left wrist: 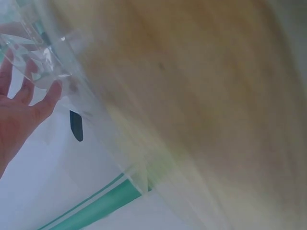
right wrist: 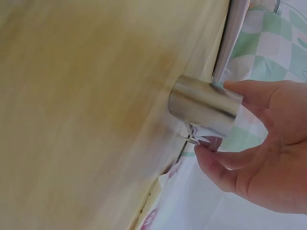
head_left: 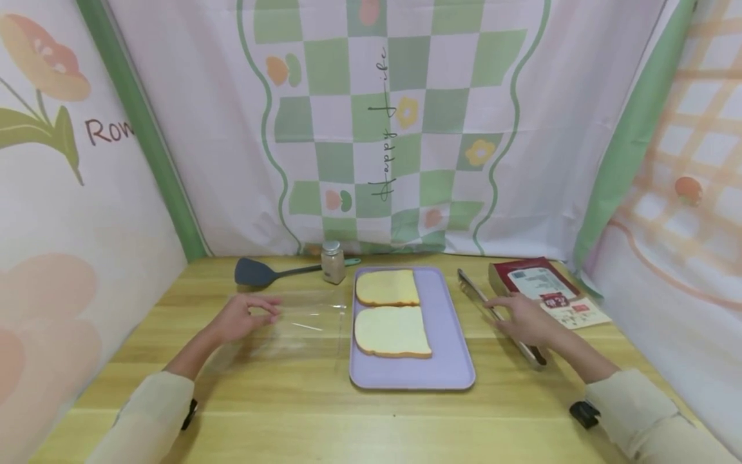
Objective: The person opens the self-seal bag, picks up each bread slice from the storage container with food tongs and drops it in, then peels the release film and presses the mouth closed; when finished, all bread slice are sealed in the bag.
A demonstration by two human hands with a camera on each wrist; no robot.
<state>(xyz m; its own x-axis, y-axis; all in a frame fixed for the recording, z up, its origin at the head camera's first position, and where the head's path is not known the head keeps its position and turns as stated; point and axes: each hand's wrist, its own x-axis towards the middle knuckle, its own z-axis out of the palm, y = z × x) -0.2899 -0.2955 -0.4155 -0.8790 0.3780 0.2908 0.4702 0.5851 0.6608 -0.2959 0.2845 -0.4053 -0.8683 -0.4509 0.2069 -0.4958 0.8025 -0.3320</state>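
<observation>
My left hand (head_left: 246,316) hovers at a clear plastic bag (head_left: 310,325), thumb and fingers apart. Crumpled clear plastic (left wrist: 45,60) overlaps the fingertips in the left wrist view. Metal tongs (head_left: 478,290) lie slantwise on the right of the table, and my right hand (head_left: 524,319) grips them between thumb and fingers. Up close in the right wrist view, the tongs' broad silver end (right wrist: 204,105) faces the camera. Between my hands, two bread slices (head_left: 387,288) rest on a purple tray (head_left: 414,374), one behind the other.
Behind the plastic bag lies a dark spatula (head_left: 255,274), and a small lidded jar (head_left: 333,263) stands by its handle. A red and cream packet (head_left: 542,287) is at the back right of the wooden table (head_left: 290,419). Printed curtains (head_left: 406,129) hang close around it.
</observation>
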